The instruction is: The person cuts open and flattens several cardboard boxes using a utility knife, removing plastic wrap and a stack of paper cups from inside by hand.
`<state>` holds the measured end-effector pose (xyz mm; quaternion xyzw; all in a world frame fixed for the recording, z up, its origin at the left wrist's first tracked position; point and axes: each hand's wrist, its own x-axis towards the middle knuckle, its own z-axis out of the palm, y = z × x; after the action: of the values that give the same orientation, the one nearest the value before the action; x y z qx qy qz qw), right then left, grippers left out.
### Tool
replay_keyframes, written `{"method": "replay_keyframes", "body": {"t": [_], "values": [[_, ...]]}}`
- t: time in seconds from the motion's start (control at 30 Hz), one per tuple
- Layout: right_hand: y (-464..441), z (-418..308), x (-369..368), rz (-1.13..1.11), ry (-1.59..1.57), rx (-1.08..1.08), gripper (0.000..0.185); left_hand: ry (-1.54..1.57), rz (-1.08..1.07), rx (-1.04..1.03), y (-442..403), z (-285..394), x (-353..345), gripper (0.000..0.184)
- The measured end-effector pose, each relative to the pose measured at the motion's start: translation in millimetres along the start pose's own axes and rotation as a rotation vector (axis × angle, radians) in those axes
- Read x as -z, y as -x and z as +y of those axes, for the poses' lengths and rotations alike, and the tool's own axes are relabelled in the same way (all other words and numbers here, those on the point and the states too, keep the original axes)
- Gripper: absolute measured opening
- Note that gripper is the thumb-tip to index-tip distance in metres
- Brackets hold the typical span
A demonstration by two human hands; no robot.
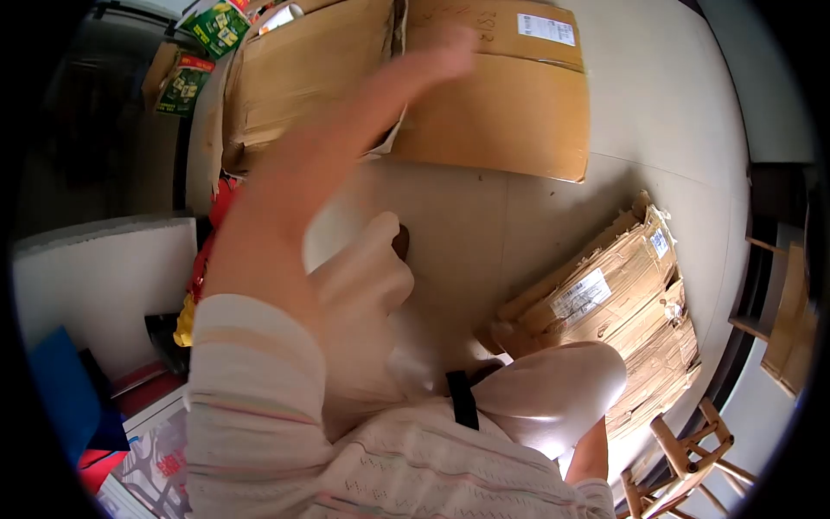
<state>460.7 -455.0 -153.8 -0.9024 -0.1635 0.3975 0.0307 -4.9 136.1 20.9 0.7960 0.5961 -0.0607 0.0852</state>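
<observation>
Green packs [183, 85] well left of the left hand [451, 54], past a battered cardboard panel [303, 78] that lies just beside the hand, partly behind the forearm. Left hand blurred: can't tell if it's open, closed or gripping. It's over the flat brown carton [501, 112], contact unclear. White label [546, 28] on that carton, just right of the hand. Right forearm [590, 451] runs behind the knee [558, 385]; right hand hidden, state unknown. Torn cardboard stack [621, 303] well below and right of the left hand, near the right forearm. Wooden stool [677, 447] right of that forearm
</observation>
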Motion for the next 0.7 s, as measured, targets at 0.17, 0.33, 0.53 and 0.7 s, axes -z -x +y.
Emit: {"method": "replay_keyframes", "body": {"t": [0.17,0.33,0.53,0.7], "values": [[20.4,-10.9,4.7,-0.133,0.037,-0.044,0.052,-0.372,-0.308,0.100,67.9,-139.9,-43.5,0.019],[30.3,-21.5,32.2,-0.183,0.041,-0.076,0.050,-0.352,-0.017,0.035,101.3,-164.9,-101.5,0.037],[25.2,-53.0,90.5,0.100,-0.216,-0.018,0.022,-0.268,0.035,0.013,95.3,-170.8,-92.0,0.032],[9.3,-135.2,133.6,0.246,-0.508,0.243,0.029,-0.133,0.353,0.170,78.3,-172.2,-13.0,0.018]]}}
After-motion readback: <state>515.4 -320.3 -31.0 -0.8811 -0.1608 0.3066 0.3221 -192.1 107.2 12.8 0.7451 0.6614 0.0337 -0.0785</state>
